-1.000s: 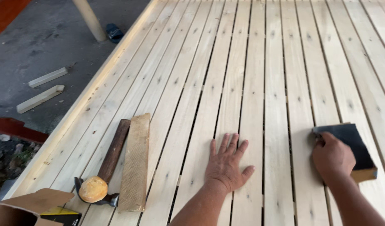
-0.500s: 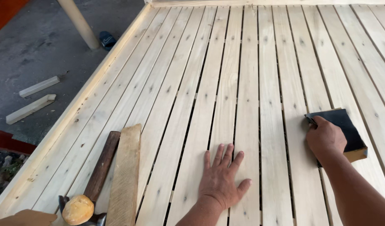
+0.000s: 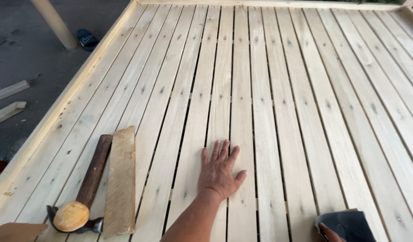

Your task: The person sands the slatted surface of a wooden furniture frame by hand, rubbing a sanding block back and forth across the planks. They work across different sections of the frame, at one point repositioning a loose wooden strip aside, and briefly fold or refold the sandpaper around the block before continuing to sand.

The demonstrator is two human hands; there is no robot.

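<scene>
My left hand (image 3: 220, 172) lies flat with fingers spread on the pale wooden slats (image 3: 278, 89) of a large slatted frame. At the bottom right edge my right hand (image 3: 328, 233) shows only partly, gripping a block wrapped in dark sandpaper (image 3: 347, 225) that rests on the slats. To the left of my left hand lie a hammer (image 3: 83, 192) with a brown handle and a worn rounded head, and a rough flat wooden piece (image 3: 121, 179) right beside it.
The frame's left rail (image 3: 67, 103) borders a grey concrete floor. On that floor lie two short wood offcuts (image 3: 6, 101), a dark sandal (image 3: 86, 39) and a round post (image 3: 56, 22). A cardboard corner (image 3: 13, 232) shows at the bottom left.
The view has shifted up the frame. My right hand has drawn the sanding block back toward me, down to the bottom edge. My left hand stays flat on the slats.
</scene>
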